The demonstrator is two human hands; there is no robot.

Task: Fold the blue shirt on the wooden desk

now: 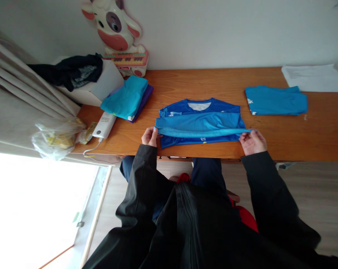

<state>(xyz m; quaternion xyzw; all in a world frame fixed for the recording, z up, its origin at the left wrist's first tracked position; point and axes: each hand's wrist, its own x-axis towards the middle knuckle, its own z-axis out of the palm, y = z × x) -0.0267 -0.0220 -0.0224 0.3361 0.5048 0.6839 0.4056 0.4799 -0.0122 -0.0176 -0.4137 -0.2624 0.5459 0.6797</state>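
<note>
A blue shirt (199, 121) is laid flat near the front edge of the wooden counter (311, 130), its collar turned toward the wall, and a lighter blue band of it is folded across the middle. The left end of that fold is pinched by the left hand (150, 137), and the right end is pinched by the right hand (252, 142); both hands are closed on the cloth and the folded edge is held taut between them. The fabric appears thin and slick, so a corner could be lost from either pinch, and the fold would then sag or fall open. If one end were carried further than the other, the fold would be laid crooked and creases would be pressed in. The lower hem lies close to the counter's front edge, so the shirt could be dragged off toward the lap by a pull in that direction. A folded blue garment (276, 100) is seen well apart on the right, and a turquoise stack (126, 98) and a white power bank (104, 125) on the left; none seems near enough to be disturbed.
</note>
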